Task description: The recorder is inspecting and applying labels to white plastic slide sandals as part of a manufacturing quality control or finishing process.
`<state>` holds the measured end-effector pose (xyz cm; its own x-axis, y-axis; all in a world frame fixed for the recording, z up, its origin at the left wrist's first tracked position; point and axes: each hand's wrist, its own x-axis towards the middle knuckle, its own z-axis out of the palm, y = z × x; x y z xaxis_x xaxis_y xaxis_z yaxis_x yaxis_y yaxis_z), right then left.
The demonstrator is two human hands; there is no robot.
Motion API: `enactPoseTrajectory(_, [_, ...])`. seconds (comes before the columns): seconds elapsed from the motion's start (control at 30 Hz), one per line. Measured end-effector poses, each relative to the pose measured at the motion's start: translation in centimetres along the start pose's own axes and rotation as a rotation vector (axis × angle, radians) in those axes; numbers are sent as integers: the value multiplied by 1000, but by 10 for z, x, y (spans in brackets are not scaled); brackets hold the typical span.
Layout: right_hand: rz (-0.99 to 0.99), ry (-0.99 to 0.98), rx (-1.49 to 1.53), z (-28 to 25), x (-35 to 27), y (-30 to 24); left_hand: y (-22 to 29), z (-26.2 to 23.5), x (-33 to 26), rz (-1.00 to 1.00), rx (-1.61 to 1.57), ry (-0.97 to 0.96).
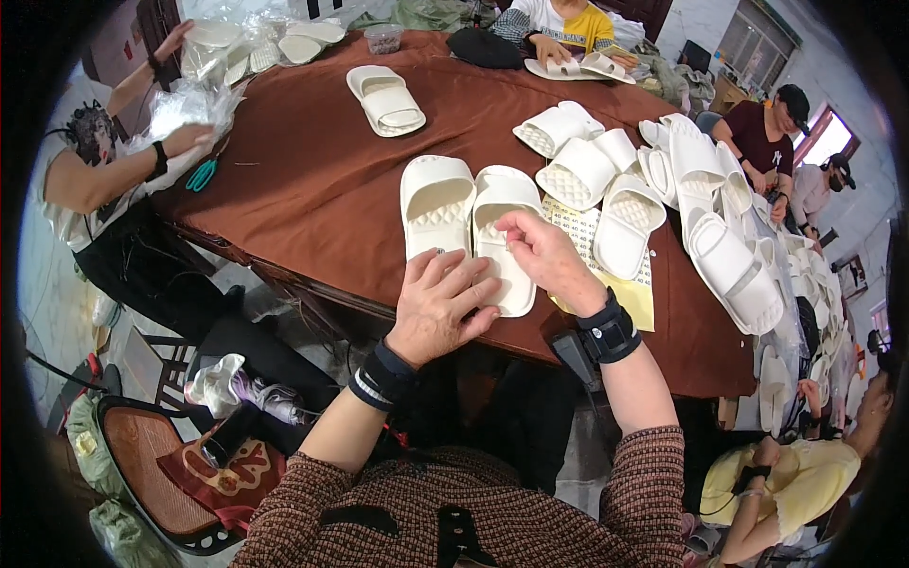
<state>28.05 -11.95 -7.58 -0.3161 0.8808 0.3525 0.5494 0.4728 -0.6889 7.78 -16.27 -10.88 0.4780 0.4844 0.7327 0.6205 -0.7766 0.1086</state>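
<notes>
Two white slide sandals lie side by side at the near edge of the brown table: the left sandal and the right sandal. My left hand rests flat on the heel ends of both, fingers spread. My right hand hovers over the right sandal's heel with thumb and fingers pinched together, possibly on something small that I cannot make out. Under my right wrist lies a yellow sheet with a white label sheet on it.
More white sandals are heaped at the right, one pair lies mid-table. Teal scissors sit near a person at the left handling plastic bags. Other people sit at the far end and right. A chair stands lower left.
</notes>
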Motion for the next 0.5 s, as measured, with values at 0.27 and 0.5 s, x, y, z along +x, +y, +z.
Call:
enactPoseTrajectory(0.27, [-13, -12, -22, -1, -2, -1, -1, 0, 0, 9, 12, -5])
enactPoseTrajectory(0.5, [88, 34, 262, 3, -3, 3, -1, 0, 0, 8, 9, 0])
